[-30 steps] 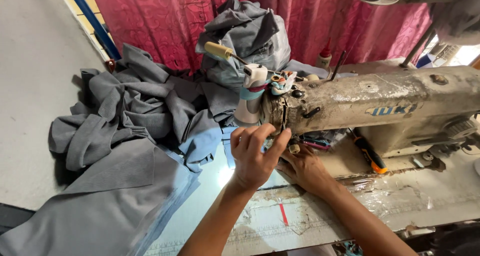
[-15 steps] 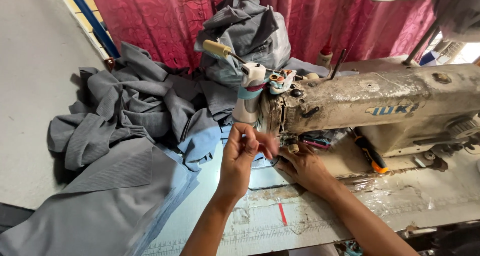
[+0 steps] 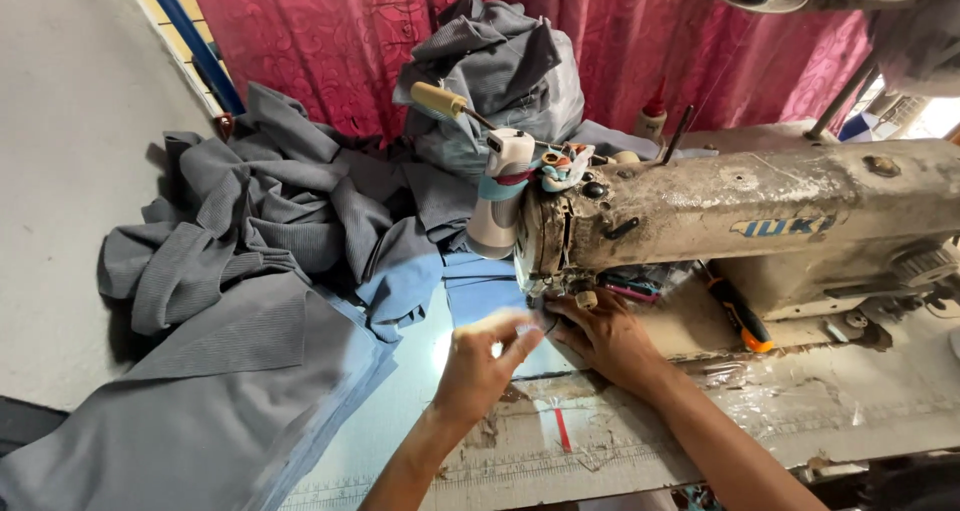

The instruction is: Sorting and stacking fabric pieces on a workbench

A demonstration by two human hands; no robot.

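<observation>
Your two hands meet just under the needle end of the worn, cream-coloured sewing machine (image 3: 760, 211), which stands toward the right rear of the sewing table (image 3: 700, 421). That is where the thread path ends, so both hands crowd into the small gap below the machine head.

Your left hand (image 3: 485, 356) hovers above the table near its front edge, fingers drawn together with thumb and forefinger nearly pinched. Something pale and small sits at the fingertips, probably a thread end, but it is too fine and blurred to be sure. Your right hand (image 3: 605, 336) lies lower, palm down on the machine bed, fingers loosely curled and reaching to the needle area (image 3: 550, 306); whether it grips anything you cannot tell, since the fingertips are hidden by the machine's underside.

The heap of grey cloth (image 3: 270, 241) is pushed to the table's left side and rear left corner, one flat length (image 3: 200, 411) trailing off the front left edge, which leaves the patch in front of the needle bare for your hands. A stuffed grey bag (image 3: 500, 71) sits at the rear edge against the red curtain (image 3: 330, 41). An orange-handled tool (image 3: 740, 321) rests on the bed just beside your right wrist, within easy reach.
</observation>
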